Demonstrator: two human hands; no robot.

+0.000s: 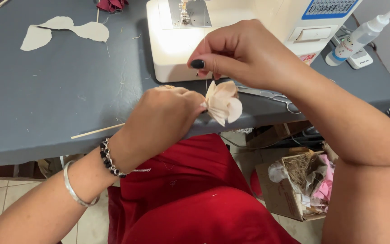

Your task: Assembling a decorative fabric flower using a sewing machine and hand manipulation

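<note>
Centrally, left hand (163,115) pinched shut on a cream fabric flower (223,102), right hand (244,54) grip closed on a thin thread (206,83) above it, grey bench (59,95) beneath, scissors (271,97) right.

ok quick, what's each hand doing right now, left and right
Left hand: closed, pinching the cream fabric flower.
Right hand: closed, fingertips pinching a thin thread pulled up from the flower.
</note>
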